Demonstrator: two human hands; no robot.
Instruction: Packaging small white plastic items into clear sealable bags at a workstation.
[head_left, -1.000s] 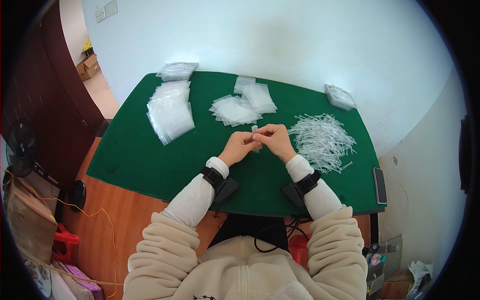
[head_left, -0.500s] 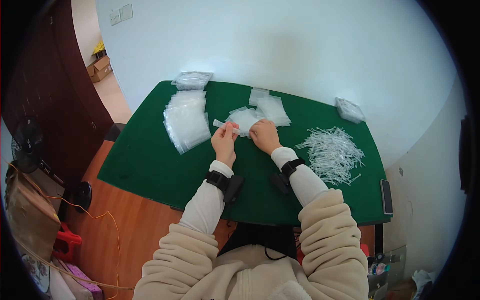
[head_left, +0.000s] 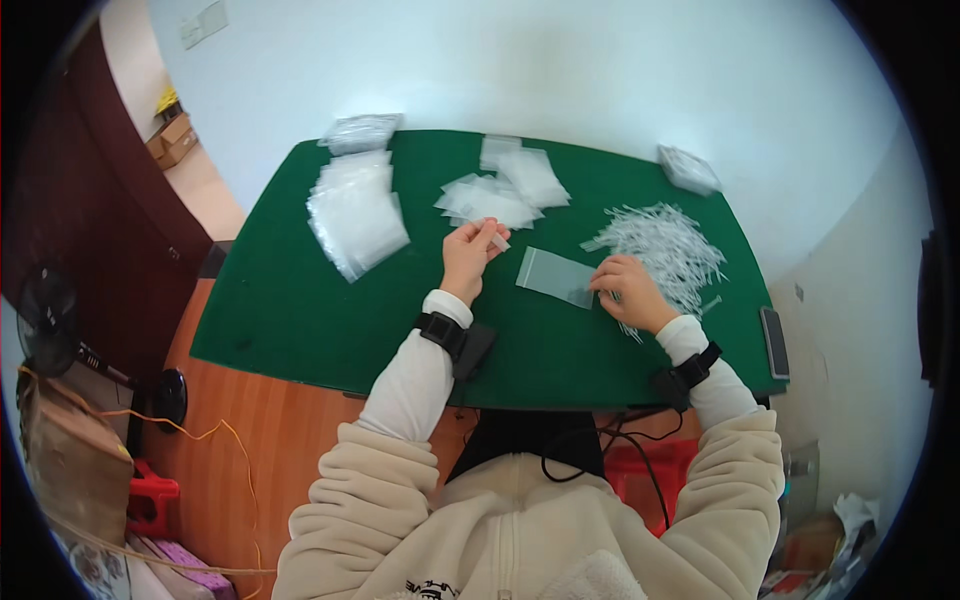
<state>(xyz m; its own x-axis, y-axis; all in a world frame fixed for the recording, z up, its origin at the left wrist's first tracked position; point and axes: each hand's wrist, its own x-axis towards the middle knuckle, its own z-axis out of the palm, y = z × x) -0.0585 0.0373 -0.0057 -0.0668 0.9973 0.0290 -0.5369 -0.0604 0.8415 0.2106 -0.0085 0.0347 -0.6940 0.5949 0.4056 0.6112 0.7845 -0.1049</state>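
My left hand (head_left: 469, 262) is closed, thumb against fingers, on a narrow whitish plastic strip (head_left: 499, 241); most of it is hidden in the hand. To the right, a clear zip bag (head_left: 556, 277) reaches out from my right hand (head_left: 632, 292), its zip end toward the left. The fingers of that hand are pinched at the bag's right end, close to the heap of thin clear plastic pieces (head_left: 660, 245). Beyond my left hand lies a loose spread of clear bags (head_left: 488, 201).
A fanned stack of clear bags (head_left: 355, 215) lies on the green table (head_left: 270, 320) at left, with a filled bundle (head_left: 362, 132) behind it. Another bundle (head_left: 688, 169) sits at the far right corner. A phone (head_left: 774, 342) rests at the right edge. More bags (head_left: 532, 177) lie at the back.
My right hand has moved right and nearer, from the loose bags to the heap's edge, with a clear zip bag now at its fingers. My left hand keeps the strip, slightly further right.
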